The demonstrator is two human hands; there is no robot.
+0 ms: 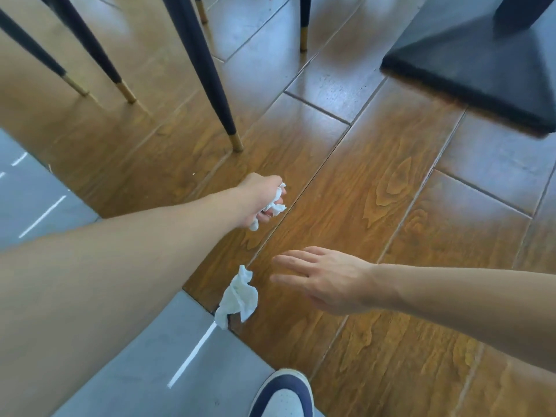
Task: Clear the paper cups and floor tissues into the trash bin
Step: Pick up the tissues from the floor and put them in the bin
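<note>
Two tissues in view: one crumpled tissue [239, 294] lies on the floor at the seam between wood planks [376, 206] and grey tile [144, 356], a second wad [275, 204] is bunched in the left hand [260, 200], fist closed around it. Right hand [325, 279] is flat with fingers spread, empty, just beside the floor tissue, not touching. Chair legs [210, 76] and a black table base [481, 70] stand beyond, a shoe [282, 395] at the bottom edge.

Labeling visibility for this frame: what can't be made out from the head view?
- Crumpled white tissue in the closed left hand: mostly hidden by fingers; piece count unclear.
- Trash bin and paper cups: outside the frame.
- Black table base: cut off at the top and right edges.
- White and navy shoe: cropped by the bottom edge.
- Dark chair legs: tops cut off.
</note>
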